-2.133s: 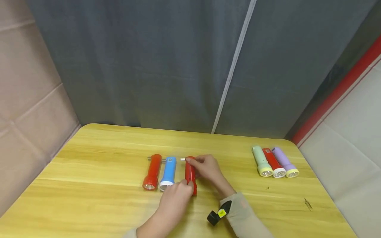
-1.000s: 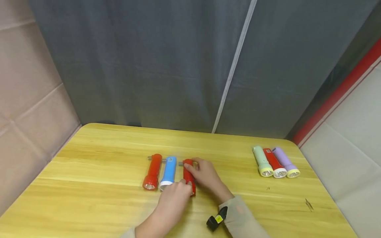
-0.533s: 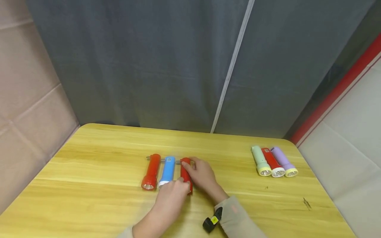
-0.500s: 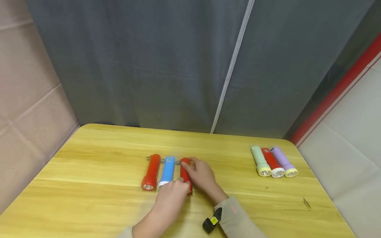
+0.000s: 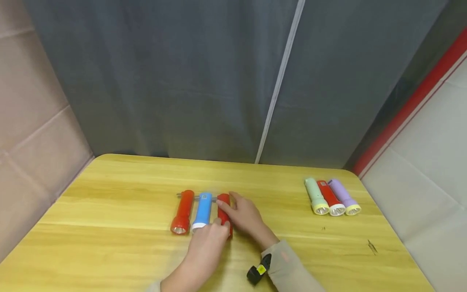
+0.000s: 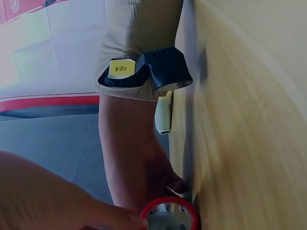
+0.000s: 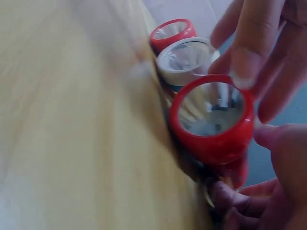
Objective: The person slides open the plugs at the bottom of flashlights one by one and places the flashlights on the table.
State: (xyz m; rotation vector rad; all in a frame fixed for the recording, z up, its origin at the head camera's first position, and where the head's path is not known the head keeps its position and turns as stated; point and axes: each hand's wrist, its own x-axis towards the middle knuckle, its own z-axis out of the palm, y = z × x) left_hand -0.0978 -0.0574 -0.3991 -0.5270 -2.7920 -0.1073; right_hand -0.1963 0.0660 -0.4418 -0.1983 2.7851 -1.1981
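In the head view a red flashlight (image 5: 223, 209) lies on the table between both hands. My left hand (image 5: 206, 249) holds its lamp end, which it mostly covers. My right hand (image 5: 245, 217) grips the tail end, thumb on top. The flashlight's metal plug prongs (image 5: 214, 199) point left, right beside a blue flashlight (image 5: 203, 207) with a white head. Left of that lies another red flashlight (image 5: 184, 213), prongs out too. The right wrist view shows the held flashlight's red rim (image 7: 211, 146), with left-hand fingers (image 7: 252, 62) on its upper edge.
At the table's right rest a mint flashlight (image 5: 315, 196), a red one with a white head (image 5: 329, 197) and a purple one (image 5: 342, 191), side by side. A dark grey curtain (image 5: 164, 81) stands behind the wooden table (image 5: 109, 243). A black wrist camera (image 5: 255, 275) sits on the right sleeve.
Both hands have slid the red flashlight left, narrowing the gap to the blue one. The other flashlights keep their places on the table; the head view has shifted slightly.
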